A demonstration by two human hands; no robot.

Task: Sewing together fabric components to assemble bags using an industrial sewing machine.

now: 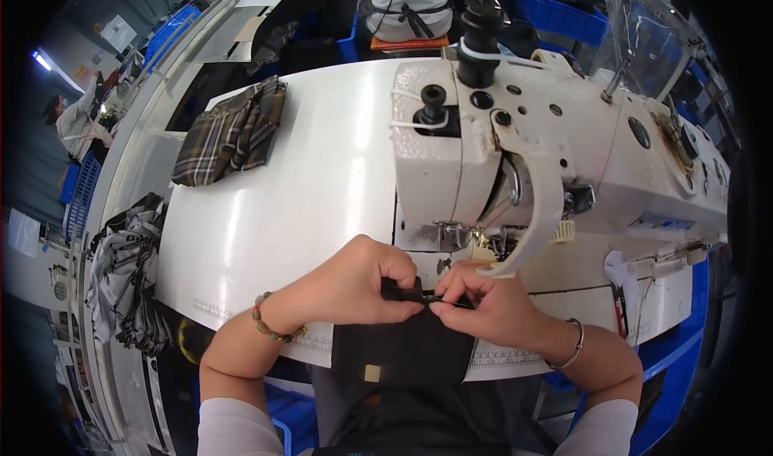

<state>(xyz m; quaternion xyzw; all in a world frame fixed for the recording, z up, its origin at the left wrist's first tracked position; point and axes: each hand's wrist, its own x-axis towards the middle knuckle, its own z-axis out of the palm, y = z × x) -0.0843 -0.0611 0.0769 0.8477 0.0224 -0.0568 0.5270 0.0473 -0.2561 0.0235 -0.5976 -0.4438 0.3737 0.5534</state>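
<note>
My left hand [378, 287] pinches the top edge of a black fabric piece [403, 347], thumb against bent forefinger. Close beside it on the right, my right hand [475, 303] grips the same edge between closed fingers, where a thin dark strip shows; its detail is too small to make out. The fabric hangs over the table's front edge and bears a small beige square [373, 373]. Just beyond both hands stands a white sewing machine [596, 162], its presser foot area [483, 238] above and behind my fingers.
Folded plaid fabric [217, 142] lies on the white table [314, 134]; crumpled grey-and-black fabric [125, 271] hangs at its left. Small tools [620, 307] lie at right. Blue bins [547, 9] stand behind. One co-worker [403, 5] sits ahead, another [76, 122] at far left.
</note>
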